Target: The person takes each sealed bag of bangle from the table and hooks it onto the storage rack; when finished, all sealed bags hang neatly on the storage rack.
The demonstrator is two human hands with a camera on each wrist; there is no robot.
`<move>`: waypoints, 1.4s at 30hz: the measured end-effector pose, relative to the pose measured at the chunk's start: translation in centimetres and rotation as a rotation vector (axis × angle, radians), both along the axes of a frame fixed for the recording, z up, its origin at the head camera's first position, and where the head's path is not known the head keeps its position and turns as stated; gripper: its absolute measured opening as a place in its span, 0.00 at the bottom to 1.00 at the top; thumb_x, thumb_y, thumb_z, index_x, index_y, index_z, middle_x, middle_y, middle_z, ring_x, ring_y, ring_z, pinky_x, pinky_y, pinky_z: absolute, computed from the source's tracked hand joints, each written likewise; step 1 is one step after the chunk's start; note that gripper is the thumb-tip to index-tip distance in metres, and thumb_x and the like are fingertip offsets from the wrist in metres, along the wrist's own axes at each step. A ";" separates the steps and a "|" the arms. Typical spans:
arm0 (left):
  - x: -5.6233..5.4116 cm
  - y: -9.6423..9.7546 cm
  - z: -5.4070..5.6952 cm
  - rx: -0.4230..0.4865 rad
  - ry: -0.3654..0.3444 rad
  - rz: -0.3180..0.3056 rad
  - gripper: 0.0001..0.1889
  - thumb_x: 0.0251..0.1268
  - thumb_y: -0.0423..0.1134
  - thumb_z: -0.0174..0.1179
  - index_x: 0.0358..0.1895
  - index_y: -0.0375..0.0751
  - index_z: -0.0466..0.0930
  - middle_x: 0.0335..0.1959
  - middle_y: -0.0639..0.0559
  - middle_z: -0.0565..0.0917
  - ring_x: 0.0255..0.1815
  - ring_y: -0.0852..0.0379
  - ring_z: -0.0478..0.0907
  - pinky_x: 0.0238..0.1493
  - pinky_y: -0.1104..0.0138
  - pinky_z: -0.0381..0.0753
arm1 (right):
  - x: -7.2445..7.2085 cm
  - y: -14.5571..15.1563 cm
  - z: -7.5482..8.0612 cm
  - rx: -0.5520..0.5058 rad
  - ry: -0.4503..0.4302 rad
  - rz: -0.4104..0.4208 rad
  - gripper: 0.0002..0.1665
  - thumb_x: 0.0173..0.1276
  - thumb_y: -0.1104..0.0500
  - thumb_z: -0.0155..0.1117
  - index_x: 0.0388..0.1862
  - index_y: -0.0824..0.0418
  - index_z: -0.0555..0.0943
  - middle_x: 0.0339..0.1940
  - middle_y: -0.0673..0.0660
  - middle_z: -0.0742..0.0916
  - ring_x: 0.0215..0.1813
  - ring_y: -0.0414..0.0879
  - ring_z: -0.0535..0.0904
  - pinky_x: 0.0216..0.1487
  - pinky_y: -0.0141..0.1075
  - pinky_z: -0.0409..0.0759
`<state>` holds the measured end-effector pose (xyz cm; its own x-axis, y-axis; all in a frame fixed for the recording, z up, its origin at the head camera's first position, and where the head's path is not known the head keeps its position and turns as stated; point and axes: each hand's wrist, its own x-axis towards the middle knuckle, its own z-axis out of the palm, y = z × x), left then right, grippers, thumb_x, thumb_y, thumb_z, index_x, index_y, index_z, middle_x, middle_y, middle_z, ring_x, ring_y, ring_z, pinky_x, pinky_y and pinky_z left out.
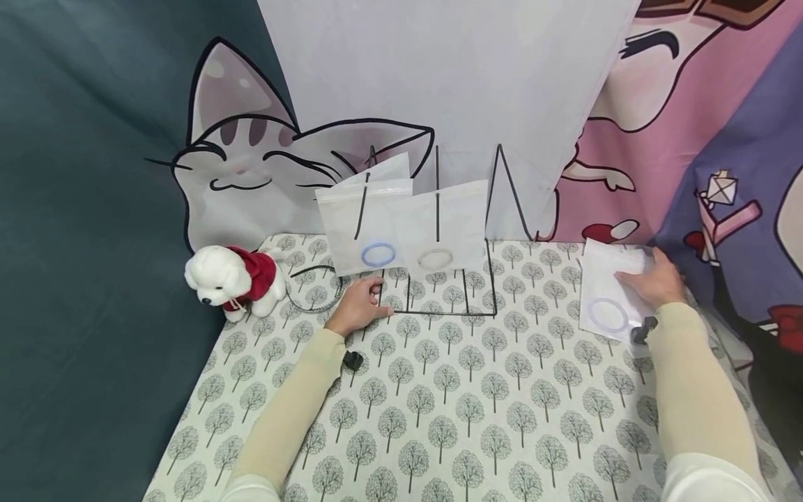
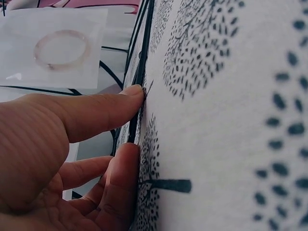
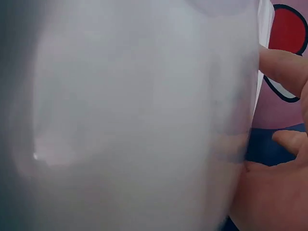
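Note:
My left hand (image 1: 359, 305) holds the front left corner of a black wire rack (image 1: 439, 314), thumb and finger at the wire in the left wrist view. From the rack's hooks hang translucent zip bags; one contains a blue bangle (image 1: 379, 255), another a pale bangle (image 1: 436, 260). Another bag edge (image 1: 394, 168) shows behind them. Over at the right, my right hand (image 1: 659, 280) grips a zip bag (image 1: 592, 293) containing a lilac bangle (image 1: 607, 315). That bag fills most of the right wrist view, hiding part of the fingers; whether several bags are stacked there, I cannot tell.
A white plush dog (image 1: 216, 275) in a red garment sits at the back left. Between it and my left hand lies a thin dark loop (image 1: 314, 307). The tree-print cloth (image 1: 439, 404) covers the table; printed curtains (image 1: 439, 63) stand behind and beside it.

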<state>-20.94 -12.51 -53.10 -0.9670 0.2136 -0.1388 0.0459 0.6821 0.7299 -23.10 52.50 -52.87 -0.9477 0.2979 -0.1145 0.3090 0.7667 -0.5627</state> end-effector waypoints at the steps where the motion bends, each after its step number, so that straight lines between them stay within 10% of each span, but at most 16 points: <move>1: 0.0 0.0 0.0 0.000 0.000 0.000 0.45 0.56 0.42 0.81 0.77 0.41 0.70 0.53 0.48 0.79 0.42 0.56 0.77 0.54 0.55 0.81 | 0.0 0.0 0.0 0.008 -0.005 0.001 0.67 0.70 0.39 0.69 0.87 0.69 0.40 0.83 0.81 0.54 0.78 0.86 0.51 0.77 0.74 0.53; 15: 0.1 -0.2 0.0 0.002 -0.017 0.008 0.44 0.57 0.42 0.80 0.78 0.42 0.70 0.53 0.49 0.78 0.45 0.55 0.77 0.54 0.57 0.81 | 0.6 -0.9 0.7 -0.039 0.098 -0.123 0.49 0.72 0.47 0.69 0.83 0.66 0.62 0.74 0.81 0.68 0.75 0.76 0.62 0.77 0.67 0.60; 23: 0.2 -0.2 -0.2 0.014 0.008 -0.001 0.44 0.57 0.42 0.80 0.77 0.40 0.71 0.52 0.49 0.78 0.46 0.54 0.77 0.55 0.57 0.81 | 0.6 -1.6 0.6 -0.004 0.217 -0.140 0.38 0.71 0.43 0.69 0.72 0.62 0.74 0.64 0.69 0.81 0.62 0.63 0.74 0.55 0.42 0.69; 31: 0.4 -0.4 0.0 0.021 -0.007 0.010 0.44 0.57 0.42 0.80 0.77 0.41 0.71 0.52 0.49 0.79 0.45 0.55 0.76 0.53 0.58 0.80 | 1.7 -4.4 3.1 -0.074 0.359 -0.094 0.29 0.73 0.44 0.69 0.66 0.57 0.79 0.42 0.32 0.86 0.38 0.21 0.73 0.42 0.19 0.67; 34: 0.4 -0.4 0.1 0.038 -0.011 0.010 0.44 0.57 0.42 0.80 0.78 0.40 0.70 0.53 0.48 0.79 0.46 0.54 0.76 0.53 0.57 0.80 | 2.4 -5.7 4.2 -0.128 0.444 -0.094 0.24 0.73 0.47 0.70 0.62 0.55 0.82 0.33 0.18 0.79 0.34 0.19 0.75 0.37 0.17 0.69; 42: 0.2 -0.3 0.0 0.042 -0.017 0.009 0.43 0.57 0.41 0.79 0.78 0.41 0.71 0.52 0.49 0.79 0.46 0.54 0.76 0.54 0.57 0.79 | 4.6 -9.2 6.8 -0.120 0.611 -0.027 0.22 0.71 0.53 0.71 0.62 0.55 0.85 0.28 0.21 0.81 0.25 0.29 0.73 0.29 0.20 0.68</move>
